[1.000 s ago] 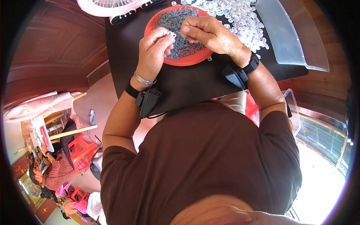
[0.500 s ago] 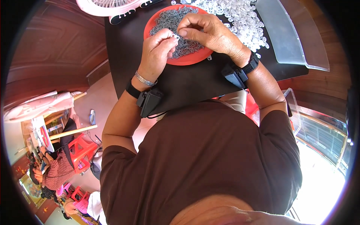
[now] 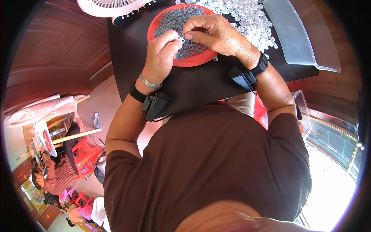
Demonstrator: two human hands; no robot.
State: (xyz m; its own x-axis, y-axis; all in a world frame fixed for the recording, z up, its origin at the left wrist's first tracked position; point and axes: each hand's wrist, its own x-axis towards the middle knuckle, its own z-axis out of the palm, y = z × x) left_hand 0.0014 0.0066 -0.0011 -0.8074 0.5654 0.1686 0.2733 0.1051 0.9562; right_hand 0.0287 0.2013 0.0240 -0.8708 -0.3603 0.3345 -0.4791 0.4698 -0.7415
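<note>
Left grip [image 3: 161, 53] holds white piece [image 3: 181, 39]; right grip [image 3: 221, 36] narrow, contents unclear, now closer: my hands work together.

Before you, the bowl [image 3: 193, 61] holds small parts [image 3: 172, 21]. Loose pieces [image 3: 253, 25] lie behind it rightward, the fan [image 3: 110, 7] leftward.

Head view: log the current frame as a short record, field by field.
Left hand: pinches a small white piece
Right hand: fingertips close beside that piece; whether they hold anything, cannot tell
Below hands: red tray of small grey pieces
Upper right of tray: heap of white pieces
Far right: translucent plastic item
Surface: black table
</note>
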